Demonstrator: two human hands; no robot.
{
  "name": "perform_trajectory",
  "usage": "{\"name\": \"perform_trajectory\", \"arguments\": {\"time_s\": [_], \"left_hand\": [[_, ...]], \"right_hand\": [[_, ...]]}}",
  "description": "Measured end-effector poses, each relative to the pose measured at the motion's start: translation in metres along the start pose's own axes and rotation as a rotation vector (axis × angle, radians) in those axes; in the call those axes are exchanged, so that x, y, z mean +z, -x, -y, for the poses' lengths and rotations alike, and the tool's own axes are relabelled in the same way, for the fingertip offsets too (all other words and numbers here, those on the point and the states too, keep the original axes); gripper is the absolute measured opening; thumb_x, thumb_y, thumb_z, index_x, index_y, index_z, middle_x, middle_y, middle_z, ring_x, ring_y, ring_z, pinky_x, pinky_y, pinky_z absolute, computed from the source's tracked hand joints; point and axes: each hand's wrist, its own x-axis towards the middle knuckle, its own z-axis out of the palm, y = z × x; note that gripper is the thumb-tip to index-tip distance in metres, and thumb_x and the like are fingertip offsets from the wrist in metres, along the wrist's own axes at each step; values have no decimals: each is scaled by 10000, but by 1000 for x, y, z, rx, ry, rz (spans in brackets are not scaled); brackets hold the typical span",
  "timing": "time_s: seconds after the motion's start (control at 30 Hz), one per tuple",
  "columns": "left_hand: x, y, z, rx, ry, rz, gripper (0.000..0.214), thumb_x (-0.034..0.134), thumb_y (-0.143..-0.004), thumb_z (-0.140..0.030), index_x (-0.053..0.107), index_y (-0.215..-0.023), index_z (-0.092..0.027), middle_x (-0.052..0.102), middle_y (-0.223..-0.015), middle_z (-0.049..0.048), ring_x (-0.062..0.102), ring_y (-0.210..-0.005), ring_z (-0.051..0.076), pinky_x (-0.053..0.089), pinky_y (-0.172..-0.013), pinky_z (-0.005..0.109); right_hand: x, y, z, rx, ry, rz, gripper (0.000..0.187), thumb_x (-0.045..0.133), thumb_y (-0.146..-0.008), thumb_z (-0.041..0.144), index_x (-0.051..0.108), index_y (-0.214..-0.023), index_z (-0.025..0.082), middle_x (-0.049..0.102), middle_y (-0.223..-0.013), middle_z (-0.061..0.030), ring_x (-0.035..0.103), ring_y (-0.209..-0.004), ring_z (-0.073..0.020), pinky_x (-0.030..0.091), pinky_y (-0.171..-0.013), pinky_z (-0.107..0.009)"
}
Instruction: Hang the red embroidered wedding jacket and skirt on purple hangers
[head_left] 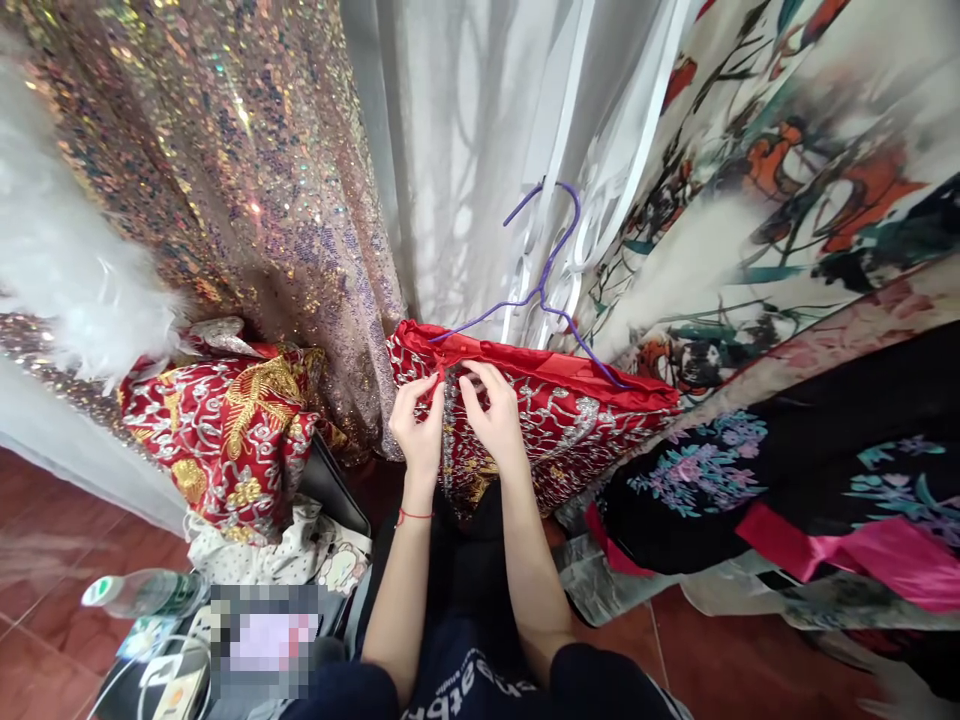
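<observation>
A red skirt-like garment [555, 420] with silver and gold embroidery hangs in front of me, its plain red waistband along the top. Inside the waistband sits a purple wire hanger [541, 290], its hook pointing up. My left hand [417, 420] pinches a thin red ribbon tie [439, 378] at the waistband's left part. My right hand [491, 405] is just to the right, fingers bent against the red waistband edge near the tie; what lies under its fingertips is hard to make out.
Left of me lies a folded red and gold embroidered garment [232, 430] on a pile with polka-dot cloth [255, 545]. A plastic bottle [146, 592] and a white cable [161, 650] are nearby. Sequined fabric [300, 200] hangs left; black flowered clothing [712, 450] hangs right.
</observation>
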Motion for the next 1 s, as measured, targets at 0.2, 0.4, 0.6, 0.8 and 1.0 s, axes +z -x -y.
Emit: {"name": "perform_trajectory", "arguments": {"time_s": [0.2, 0.4, 0.6, 0.8, 1.0], "left_hand": [[15, 13, -7, 188, -115, 9, 157, 607, -948, -310, 719, -880, -224, 685, -910, 66, 649, -873, 184, 541, -844, 396], [26, 19, 0, 244, -64, -14, 108, 621, -927, -213, 699, -852, -205, 681, -922, 55, 631, -889, 176, 510, -857, 369], [19, 11, -1, 245, -57, 25, 115, 605, -918, -160, 691, -855, -202, 630, -910, 47, 610, -887, 159, 508, -851, 328], [8, -2, -2, 11, 30, 32, 193, 657, -900, -319, 634, -1046, -194, 634, -1037, 72, 600, -1027, 188, 472, -964, 351], [3, -21, 6, -661, 342, 61, 500, 572, -882, -636, 688, -1012, -168, 690, -1033, 80, 643, -1006, 209, 479, -992, 356]], "right_hand": [[-1, -6, 3, -20, 13, -27, 256, 462, -993, 289, 644, -1145, 194, 692, -1156, -118, 661, -1079, -213, 526, -962, -362], [-7, -16, 3, -25, 30, 17, 176, 480, -974, 276, 639, -973, 201, 708, -967, -57, 672, -879, -177, 530, -827, -300], [-15, -31, 3, -38, 305, 83, 270, 576, -947, 270, 633, -1211, 247, 755, -994, -25, 684, -718, -155, 475, -656, -252], [-18, -43, 9, -41, 468, 180, 222, 537, -994, 356, 729, -1062, 266, 747, -743, -3, 692, -658, -173, 449, -666, -252], [-17, -39, 12, 3, 225, 186, 234, 524, -998, 351, 730, -1045, 251, 643, -592, 30, 633, -532, -146, 463, -628, -232]]}}
